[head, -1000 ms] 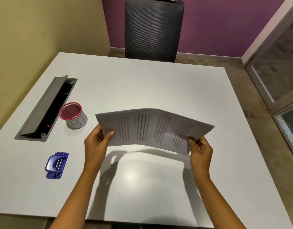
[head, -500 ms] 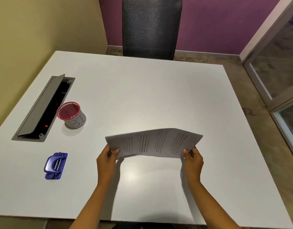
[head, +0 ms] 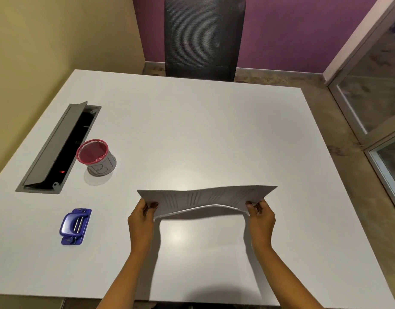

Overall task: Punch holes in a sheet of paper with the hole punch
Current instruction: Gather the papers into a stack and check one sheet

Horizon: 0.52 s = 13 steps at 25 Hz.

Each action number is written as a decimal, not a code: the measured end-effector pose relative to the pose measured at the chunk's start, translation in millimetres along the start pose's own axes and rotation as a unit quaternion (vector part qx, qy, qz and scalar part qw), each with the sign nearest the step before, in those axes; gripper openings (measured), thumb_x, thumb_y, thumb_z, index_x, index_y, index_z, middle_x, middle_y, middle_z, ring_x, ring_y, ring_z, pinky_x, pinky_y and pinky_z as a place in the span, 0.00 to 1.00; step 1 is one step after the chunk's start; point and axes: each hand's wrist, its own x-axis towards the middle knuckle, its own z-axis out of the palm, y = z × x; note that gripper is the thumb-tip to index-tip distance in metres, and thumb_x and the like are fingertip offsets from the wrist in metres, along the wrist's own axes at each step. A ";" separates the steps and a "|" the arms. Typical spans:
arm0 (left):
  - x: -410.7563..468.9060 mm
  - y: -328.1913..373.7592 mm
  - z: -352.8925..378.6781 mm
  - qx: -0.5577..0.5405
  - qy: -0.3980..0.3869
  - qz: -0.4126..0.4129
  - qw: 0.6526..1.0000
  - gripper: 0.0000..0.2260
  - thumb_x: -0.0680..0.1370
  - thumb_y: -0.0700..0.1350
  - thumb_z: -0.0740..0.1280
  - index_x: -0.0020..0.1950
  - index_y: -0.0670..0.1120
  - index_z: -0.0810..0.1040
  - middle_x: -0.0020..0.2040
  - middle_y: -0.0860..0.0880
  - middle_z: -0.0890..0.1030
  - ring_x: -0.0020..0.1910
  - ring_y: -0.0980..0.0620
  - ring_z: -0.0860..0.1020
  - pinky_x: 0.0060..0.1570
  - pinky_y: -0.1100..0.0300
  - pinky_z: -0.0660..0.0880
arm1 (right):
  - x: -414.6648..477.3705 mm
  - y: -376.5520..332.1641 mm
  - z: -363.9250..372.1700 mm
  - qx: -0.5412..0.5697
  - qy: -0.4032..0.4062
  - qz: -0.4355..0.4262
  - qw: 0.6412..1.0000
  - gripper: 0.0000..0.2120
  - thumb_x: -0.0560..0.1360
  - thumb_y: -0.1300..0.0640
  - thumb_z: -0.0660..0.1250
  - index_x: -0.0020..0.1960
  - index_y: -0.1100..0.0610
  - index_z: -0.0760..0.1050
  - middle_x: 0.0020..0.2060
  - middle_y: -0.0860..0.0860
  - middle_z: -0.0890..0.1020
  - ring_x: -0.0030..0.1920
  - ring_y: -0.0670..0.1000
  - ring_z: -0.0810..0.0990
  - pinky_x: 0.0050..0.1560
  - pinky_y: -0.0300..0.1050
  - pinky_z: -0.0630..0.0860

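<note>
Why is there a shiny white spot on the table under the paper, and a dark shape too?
In the head view, the bright patch is glare from an overhead light bouncing off the glossy table; the dark shape is the shadow of the paper, which the left hand and right hand hold above the tabletop. The table's edges look slanted because the lens is wide-angle.

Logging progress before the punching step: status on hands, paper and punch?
Left hand and right hand pinch the printed white paper sheet, above the table. Blue plastic hole punch untouched, left. Nothing between.
</note>
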 end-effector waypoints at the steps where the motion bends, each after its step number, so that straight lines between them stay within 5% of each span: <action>1: 0.2 0.1 0.0 0.005 -0.001 0.001 1.000 0.12 0.78 0.36 0.64 0.46 0.54 0.78 0.43 0.55 0.82 0.41 0.65 0.78 0.39 0.77 0.72 | 0.4 0.0 -0.5 0.002 -0.005 -0.002 1.000 0.08 0.77 0.67 0.65 0.55 0.61 0.79 0.44 0.50 0.82 0.44 0.45 0.79 0.42 0.23 0.73; 4: -2.2 -1.1 1.5 0.008 -0.013 -0.012 1.000 0.10 0.80 0.37 0.63 0.55 0.51 0.78 0.47 0.56 0.82 0.47 0.61 0.78 0.43 0.73 0.72 | -1.8 2.6 -1.0 0.008 -0.024 0.005 1.000 0.11 0.78 0.67 0.65 0.58 0.60 0.79 0.48 0.51 0.83 0.47 0.42 0.80 0.44 0.22 0.74; 8: -2.7 2.7 3.4 0.011 0.009 -0.018 1.000 0.12 0.80 0.39 0.64 0.45 0.56 0.77 0.42 0.57 0.82 0.42 0.58 0.77 0.42 0.66 0.72 | -0.4 2.4 -2.4 0.007 -0.033 0.005 0.999 0.09 0.78 0.67 0.65 0.56 0.62 0.79 0.48 0.53 0.83 0.47 0.47 0.80 0.44 0.22 0.74; 13: 3.2 13.4 -4.1 -0.013 0.025 -0.045 0.999 0.11 0.79 0.40 0.66 0.42 0.55 0.80 0.41 0.57 0.84 0.38 0.61 0.81 0.34 0.70 0.76 | 5.1 -4.4 -11.6 0.019 -0.104 -0.001 0.994 0.04 0.78 0.62 0.66 0.48 0.56 0.78 0.45 0.48 0.84 0.41 0.41 0.83 0.40 0.28 0.77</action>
